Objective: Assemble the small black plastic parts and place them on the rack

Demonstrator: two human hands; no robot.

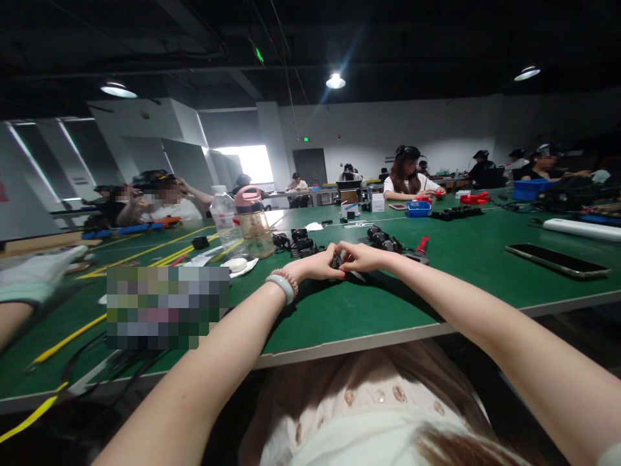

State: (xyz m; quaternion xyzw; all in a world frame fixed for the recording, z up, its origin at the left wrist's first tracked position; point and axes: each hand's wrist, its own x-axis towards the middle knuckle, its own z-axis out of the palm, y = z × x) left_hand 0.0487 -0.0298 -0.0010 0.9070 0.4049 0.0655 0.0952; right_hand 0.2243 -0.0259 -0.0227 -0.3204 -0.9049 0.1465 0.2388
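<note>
While our left hand (315,264) and right hand (365,257) pinch a black part (336,261) between bent fingers, the green bench (310,323) runs from beneath them to its pale near edge (359,340); bottles (255,233) stand left, a phone (557,260) lies right, lamps (336,81) hang overhead.

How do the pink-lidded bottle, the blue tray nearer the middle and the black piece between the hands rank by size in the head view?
1. Pink-lidded bottle
2. Blue tray
3. Black piece, partly covered; only its visible part is ranked.

2 bottles (255,234), a dark-screened phone (557,260)
</note>
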